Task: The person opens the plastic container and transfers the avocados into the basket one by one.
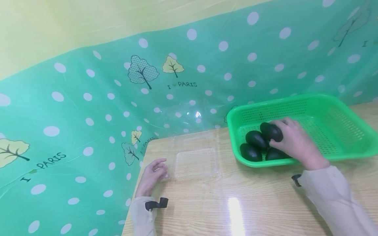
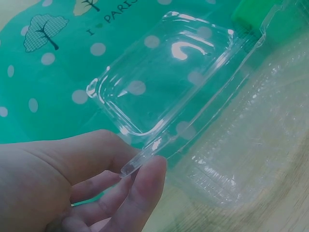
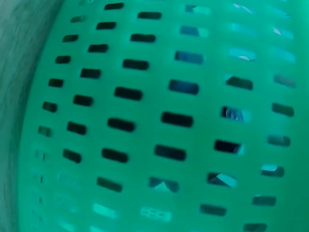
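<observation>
My left hand (image 1: 153,177) is beside a clear plastic clamshell box (image 1: 196,164) on the table. In the left wrist view, its thumb and a finger pinch the box's edge near the hinge; the lid (image 2: 159,77) stands raised. My right hand (image 1: 293,141) reaches into a green basket (image 1: 249,163) and grips a dark avocado (image 1: 270,131) at the top of a small group. Several other dark avocados (image 1: 250,152) lie under and beside it at the basket's left end. Only the basket's slotted green wall (image 3: 149,106) shows in the right wrist view, hiding that hand.
A wooden table (image 1: 206,206) carries the box and the basket, which stands at the right. Green dotted sheeting (image 1: 97,137) hangs behind and to the left of the table.
</observation>
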Motion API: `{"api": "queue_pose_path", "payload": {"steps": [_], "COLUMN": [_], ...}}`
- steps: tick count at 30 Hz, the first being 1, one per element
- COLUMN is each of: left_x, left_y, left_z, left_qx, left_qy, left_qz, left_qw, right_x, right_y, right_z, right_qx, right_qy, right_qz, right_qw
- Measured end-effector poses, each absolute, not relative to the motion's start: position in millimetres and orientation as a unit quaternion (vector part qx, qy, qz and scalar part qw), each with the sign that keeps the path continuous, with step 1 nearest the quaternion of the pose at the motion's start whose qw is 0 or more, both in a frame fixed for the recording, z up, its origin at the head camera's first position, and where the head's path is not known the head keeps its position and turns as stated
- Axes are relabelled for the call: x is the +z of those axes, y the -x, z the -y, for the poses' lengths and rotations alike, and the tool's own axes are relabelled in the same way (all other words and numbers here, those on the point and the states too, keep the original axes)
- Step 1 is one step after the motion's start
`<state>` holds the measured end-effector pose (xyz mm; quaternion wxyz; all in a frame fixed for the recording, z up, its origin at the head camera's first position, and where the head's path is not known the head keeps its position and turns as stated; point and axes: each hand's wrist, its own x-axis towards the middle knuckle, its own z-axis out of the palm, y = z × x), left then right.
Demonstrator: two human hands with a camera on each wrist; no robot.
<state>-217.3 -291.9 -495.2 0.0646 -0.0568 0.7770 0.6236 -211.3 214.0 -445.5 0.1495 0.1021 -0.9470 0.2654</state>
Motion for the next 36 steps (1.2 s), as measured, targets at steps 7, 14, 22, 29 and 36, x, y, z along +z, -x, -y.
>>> {"api": "queue_pose_path", "payload": {"steps": [7, 14, 22, 29, 36], "left_x": [-493.9, -494.6, -494.3, -494.6, -495.1], "left_y": [216.5, 215.9, 216.9, 217.3, 217.4], "left_z": [292.5, 291.9, 289.3, 288.5, 289.9], "left_qx": [0.627, 0.622, 0.623, 0.624, 0.624], "left_qy": [0.06, 0.064, 0.052, 0.054, 0.055], "left_qz": [-0.774, -0.778, -0.777, -0.776, -0.777], "left_qw": [0.064, 0.064, 0.067, 0.066, 0.065], "right_x": [-446.0, -447.8, -451.9, -454.1, -452.7], "right_y": [212.7, 212.3, 213.1, 215.5, 218.4], "right_z": [-214.4, -213.2, -215.3, -217.1, -215.2], "right_qx": [0.259, 0.23, 0.229, 0.225, 0.224], "right_qy": [-0.098, -0.097, -0.096, -0.094, -0.092], "right_qz": [0.952, 0.962, 0.965, 0.967, 0.968], "right_qw": [0.135, 0.113, 0.082, 0.071, 0.065]}}
